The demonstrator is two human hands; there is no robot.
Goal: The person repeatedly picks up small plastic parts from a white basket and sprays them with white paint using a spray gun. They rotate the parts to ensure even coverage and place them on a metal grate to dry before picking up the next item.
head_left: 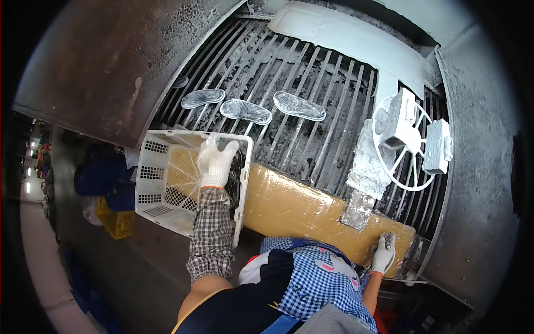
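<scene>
My left hand (216, 161), in a white knit glove, reaches over a white plastic basket (151, 173), close to its far rim. Its thumb stands apart from the other fingers, and I see nothing held. Dark items (237, 170) lie against the basket's right side, partly hidden by the rim and my hand. My right hand (384, 253), in a white glove with dirty fingertips, rests at the right end of a brown tape-covered board (295, 197). Its fingers are bent together, and what they hold, if anything, is unclear. Beyond the board, several shiny sole-shaped pieces (299, 106) lie on metal bars.
A grate of parallel bars (328, 133) covered in grey powder stretches beyond the board. A white spoked wheel (413, 139) with box-like blocks stands at right. Metal side walls (478, 156) flank the grate. A yellow crate (115, 218) sits low at left, beside blue bundles (100, 175).
</scene>
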